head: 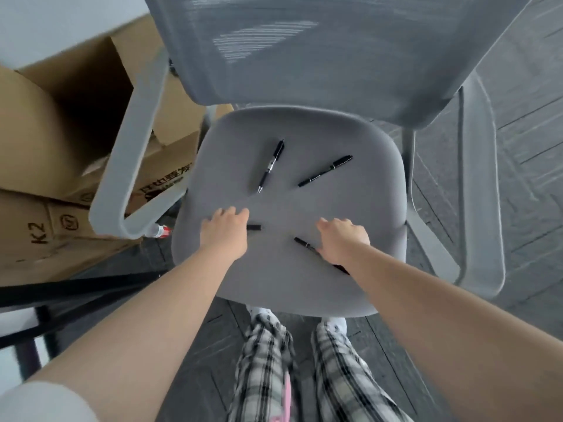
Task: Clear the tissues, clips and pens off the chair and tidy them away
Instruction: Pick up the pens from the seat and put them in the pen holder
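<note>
Grey fabric chair seat [359,208], four black pens, no tissues or clips seen. Nearest: right hand [344,239], grip loose, fingers spread over a marker [306,245], long axis slanting near-right to far-left, probably about to pinch it. Left hand [225,231] palm-down covering a pen [254,227], one end poking rightward; whether the grip has closed, cannot tell. Farther: click pen [271,166], tip toward the person; marker [325,171], diagonal, far end right
</note>
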The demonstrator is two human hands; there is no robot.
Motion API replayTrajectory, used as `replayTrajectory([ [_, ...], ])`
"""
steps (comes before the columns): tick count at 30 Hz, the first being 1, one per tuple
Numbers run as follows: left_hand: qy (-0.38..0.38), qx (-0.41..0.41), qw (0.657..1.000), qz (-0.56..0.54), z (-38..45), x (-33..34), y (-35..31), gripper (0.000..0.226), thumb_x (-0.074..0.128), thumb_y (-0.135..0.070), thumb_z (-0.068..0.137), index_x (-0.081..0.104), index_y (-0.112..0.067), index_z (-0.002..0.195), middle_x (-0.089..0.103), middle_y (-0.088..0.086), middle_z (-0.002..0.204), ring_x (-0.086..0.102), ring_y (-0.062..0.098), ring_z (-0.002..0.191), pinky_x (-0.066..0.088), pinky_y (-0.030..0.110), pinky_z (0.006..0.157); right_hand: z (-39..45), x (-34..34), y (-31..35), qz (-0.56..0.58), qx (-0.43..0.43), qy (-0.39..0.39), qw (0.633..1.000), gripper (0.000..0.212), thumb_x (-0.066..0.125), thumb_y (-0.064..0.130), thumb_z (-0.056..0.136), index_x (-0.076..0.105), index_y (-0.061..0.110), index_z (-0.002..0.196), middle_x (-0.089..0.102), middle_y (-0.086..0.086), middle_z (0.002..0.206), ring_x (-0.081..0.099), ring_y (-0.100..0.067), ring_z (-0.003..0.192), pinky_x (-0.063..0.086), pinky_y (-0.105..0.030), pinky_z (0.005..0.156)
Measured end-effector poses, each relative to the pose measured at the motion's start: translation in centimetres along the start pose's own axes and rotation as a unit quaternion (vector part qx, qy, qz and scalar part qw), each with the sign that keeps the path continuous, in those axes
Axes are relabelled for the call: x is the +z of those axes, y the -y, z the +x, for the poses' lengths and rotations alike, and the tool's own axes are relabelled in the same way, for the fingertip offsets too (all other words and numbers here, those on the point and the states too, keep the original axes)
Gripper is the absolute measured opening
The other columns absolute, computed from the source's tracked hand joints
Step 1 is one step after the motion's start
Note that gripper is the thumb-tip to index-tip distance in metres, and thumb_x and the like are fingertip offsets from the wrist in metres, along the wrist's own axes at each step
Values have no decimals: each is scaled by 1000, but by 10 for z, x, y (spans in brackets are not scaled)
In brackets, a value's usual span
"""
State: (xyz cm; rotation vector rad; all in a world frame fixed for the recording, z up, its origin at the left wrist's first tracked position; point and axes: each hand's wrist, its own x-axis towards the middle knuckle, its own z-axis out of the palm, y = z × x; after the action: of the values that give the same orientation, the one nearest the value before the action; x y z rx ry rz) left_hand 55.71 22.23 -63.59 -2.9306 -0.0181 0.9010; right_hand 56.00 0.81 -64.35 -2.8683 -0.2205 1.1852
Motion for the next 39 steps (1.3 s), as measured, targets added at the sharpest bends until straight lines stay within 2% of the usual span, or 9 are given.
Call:
replayTrajectory([
  [3,7,23,1000,20,20,14,5,32,63,-17,83,47,-19,111,54,5,115,49,28,114,41,38,82,16,3,9,14,31,12,999,34,59,21,88,46,16,119,57,-7,113,50,-29,111,35,-34,73],
  [7,17,57,997,40,36,28,12,34,63,-24,86,47,-18,115,50,5,118,49,28,114,41,38,83,28,15,23,1,27,24,999,29,54,6,84,51,15,111,55,-6,113,47,-28,112,35,-33,73],
  [10,4,86,996,26,44,27,14,22,58,-16,88,50,-15,109,53,6,114,51,29,109,40,37,74,32,16,27,14,21,25,999,29,49,2,83,53,12,110,57,-7,113,50,-29,110,36,-33,73],
  [16,-89,82,977,-176,65,2,5,19,37,-18,99,42,-1,107,56,18,103,55,39,86,33,36,62,44,-9,23,116,29,-57,991,17,45,10,89,46,8,106,50,-10,110,52,-34,101,38,-34,66],
  [19,-119,63,960,-247,78,-18,-7,24,35,-17,100,42,3,111,53,21,109,52,41,92,32,36,65,59,-26,16,107,38,-103,988,21,44,5,89,46,9,109,47,-11,112,49,-33,105,36,-34,69],
  [23,-102,36,948,-299,104,-34,-20,32,42,-18,98,39,-1,124,47,19,125,51,39,106,39,39,77,79,-44,8,111,66,-154,980,27,48,-2,83,46,9,109,43,-12,116,43,-32,111,35,-35,69],
  [31,-64,33,963,-261,147,-32,-36,59,64,-28,86,34,-6,133,44,15,133,43,34,123,43,44,90,108,-49,-2,53,63,-140,987,41,52,-8,79,48,8,116,43,-12,122,39,-31,117,42,-37,78],
  [36,-45,8,972,-231,144,-25,-43,38,56,-11,87,42,-1,120,46,16,129,48,36,117,42,41,83,109,-41,-3,24,60,-129,990,44,53,-8,78,46,8,119,48,-13,118,42,-32,115,42,-38,82],
  [39,-16,-8,976,-216,137,-24,-42,35,53,-14,88,42,-1,119,50,17,127,50,37,115,41,40,80,105,-38,-3,35,60,-121,990,36,54,-2,80,47,9,114,54,-12,115,44,-32,116,41,-37,86],
])
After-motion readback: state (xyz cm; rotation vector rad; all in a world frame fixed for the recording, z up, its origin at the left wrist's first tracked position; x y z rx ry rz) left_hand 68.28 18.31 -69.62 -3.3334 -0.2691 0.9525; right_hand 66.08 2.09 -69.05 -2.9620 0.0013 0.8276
